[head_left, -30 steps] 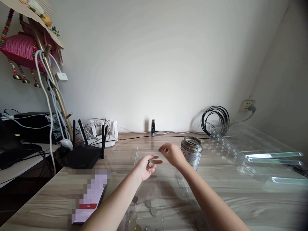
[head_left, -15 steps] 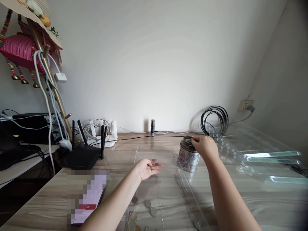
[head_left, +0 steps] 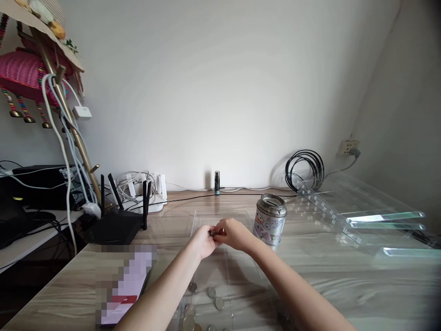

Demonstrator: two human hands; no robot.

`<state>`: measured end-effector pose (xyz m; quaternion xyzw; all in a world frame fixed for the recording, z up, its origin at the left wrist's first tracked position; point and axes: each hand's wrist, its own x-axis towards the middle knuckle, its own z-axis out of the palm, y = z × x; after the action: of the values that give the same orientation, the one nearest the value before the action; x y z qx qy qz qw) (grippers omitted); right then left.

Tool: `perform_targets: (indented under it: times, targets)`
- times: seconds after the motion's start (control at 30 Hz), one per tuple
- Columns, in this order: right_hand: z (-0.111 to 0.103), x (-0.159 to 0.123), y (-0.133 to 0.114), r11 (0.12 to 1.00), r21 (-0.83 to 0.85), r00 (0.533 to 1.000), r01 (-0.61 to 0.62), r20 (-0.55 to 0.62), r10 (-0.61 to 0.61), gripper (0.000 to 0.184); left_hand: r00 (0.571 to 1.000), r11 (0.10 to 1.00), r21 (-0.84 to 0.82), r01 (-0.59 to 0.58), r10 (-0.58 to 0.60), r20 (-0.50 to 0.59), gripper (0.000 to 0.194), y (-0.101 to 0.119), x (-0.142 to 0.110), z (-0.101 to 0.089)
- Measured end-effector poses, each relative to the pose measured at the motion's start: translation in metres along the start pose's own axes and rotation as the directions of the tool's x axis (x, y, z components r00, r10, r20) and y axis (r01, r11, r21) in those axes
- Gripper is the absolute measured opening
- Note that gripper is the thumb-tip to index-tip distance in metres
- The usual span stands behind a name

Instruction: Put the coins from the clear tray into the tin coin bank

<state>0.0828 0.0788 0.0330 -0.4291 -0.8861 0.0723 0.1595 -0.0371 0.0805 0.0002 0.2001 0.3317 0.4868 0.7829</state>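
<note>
My left hand is half curled, palm turned up, above a clear plastic tray. Coins show at its fingers; how many is hidden. Pressed against them from the right is my right hand, thumb and fingertips pinched together on a coin there. To the right stands a round metal coin bank with a floral pattern and a slot in its lid; neither hand touches it. Several loose coins lie in the near part of the tray, below my wrists.
A phone lies left of my forearm, its screen blurred out. Behind it are a black router and a white router. A small bottle and coiled black cable are by the wall. Clear plastic panels lie at right.
My right hand went from my left hand to the coin bank's lid, then came back left to the coins in my left hand. My left hand stayed nearly in place, its fingers curling.
</note>
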Motion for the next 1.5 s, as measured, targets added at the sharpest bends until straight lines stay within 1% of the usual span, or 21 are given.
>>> perform_targets:
  times: [0.1,0.2,0.27,0.37,0.4,0.47,0.53,0.57,0.7,0.73,0.77,0.83,0.9,0.97,1.07,1.17,1.23,1.27,1.37,1.43,1.5]
  targets:
    - [-0.006,0.000,0.004,1.000,-0.004,0.999,-0.024,-0.040,0.024,0.012,1.000,1.000,-0.029,0.012,-0.011,0.017,0.013,0.000,-0.002,0.002]
    - [-0.029,-0.004,0.013,0.996,-0.010,0.973,-0.089,-0.215,0.085,0.015,0.999,1.000,0.002,0.003,-0.004,0.040,0.016,0.002,-0.008,0.004]
    - [-0.048,-0.011,0.025,0.979,-0.035,0.885,-0.202,-0.434,0.168,0.020,0.999,0.998,0.068,-0.004,0.001,0.044,0.018,0.003,-0.012,0.006]
    - [-0.074,-0.025,0.057,0.899,-0.059,0.669,-0.435,-0.690,0.278,0.023,0.999,0.979,0.202,-0.025,0.018,0.037,0.020,0.003,-0.016,0.008]
    - [-0.081,-0.030,0.069,0.861,-0.044,0.621,-0.506,-0.712,0.329,0.023,0.999,0.970,0.242,-0.031,0.021,0.044,0.020,0.003,-0.016,0.008]
    - [-0.090,-0.039,0.091,0.786,0.020,0.581,-0.618,-0.662,0.473,0.023,0.998,0.955,0.295,-0.037,0.020,0.060,0.019,0.003,-0.017,0.009]
    - [-0.095,-0.043,0.102,0.752,0.067,0.595,-0.656,-0.567,0.570,0.024,0.997,0.951,0.306,-0.036,0.012,0.079,0.018,0.003,-0.017,0.008]
    - [-0.096,-0.044,0.102,0.762,0.070,0.606,-0.644,-0.561,0.564,0.025,0.996,0.953,0.300,-0.036,0.010,0.087,0.018,0.003,-0.016,0.008]
    - [-0.085,-0.033,0.066,0.884,0.013,0.595,-0.468,-0.735,0.326,0.028,0.995,0.966,0.256,-0.046,0.020,0.100,0.017,0.003,-0.015,0.006]
    - [-0.078,-0.028,0.052,0.920,0.012,0.639,-0.391,-0.716,0.281,0.028,0.995,0.967,0.249,-0.048,0.024,0.100,0.017,0.003,-0.014,0.006]
    - [-0.070,-0.023,0.038,0.956,0.027,0.731,-0.292,-0.638,0.242,0.027,0.995,0.969,0.243,-0.054,0.030,0.100,0.017,0.003,-0.014,0.006]
    - [-0.051,-0.013,0.017,0.990,0.105,0.919,-0.093,-0.372,0.126,0.025,0.994,0.970,0.232,-0.077,0.057,0.093,0.016,0.002,-0.013,0.005]
    - [-0.032,-0.005,0.007,0.978,0.209,0.986,-0.007,-0.160,0.041,0.023,0.994,0.971,0.219,-0.100,0.085,0.074,0.014,0.002,-0.012,0.005]
    - [-0.017,0.000,0.006,0.958,0.284,0.996,-0.020,-0.077,0.044,0.022,0.994,0.975,0.195,-0.105,0.094,0.063,0.014,0.003,-0.012,0.006]
    - [-0.009,0.003,0.014,0.933,0.352,0.994,-0.078,-0.039,0.098,0.019,0.996,0.987,0.152,-0.058,0.047,0.075,0.018,0.003,-0.013,0.007]
    - [-0.018,0.002,0.019,0.934,0.348,0.985,-0.080,-0.116,0.127,0.015,0.996,0.992,0.127,-0.004,-0.007,0.084,0.021,0.003,-0.014,0.007]
    - [-0.032,-0.003,0.022,0.953,0.296,0.952,-0.071,-0.265,0.154,0.017,0.994,0.992,0.125,0.016,-0.029,0.101,0.021,0.003,-0.014,0.006]
    - [-0.041,-0.006,0.026,0.963,0.251,0.914,-0.096,-0.362,0.185,0.018,0.993,0.991,0.129,0.023,-0.038,0.111,0.022,0.003,-0.013,0.005]
    - [-0.067,-0.020,0.046,0.945,0.096,0.703,-0.314,-0.646,0.299,0.022,0.990,0.987,0.158,0.035,-0.056,0.132,0.024,0.003,-0.014,0.004]
    - [-0.079,-0.028,0.065,0.880,0.066,0.581,-0.470,-0.727,0.365,0.022,0.989,0.983,0.182,0.038,-0.064,0.137,0.027,0.003,-0.014,0.004]
    - [-0.086,-0.035,0.082,0.819,0.090,0.533,-0.566,-0.718,0.447,0.021,0.988,0.981,0.191,0.034,-0.062,0.141,0.028,0.003,-0.015,0.004]
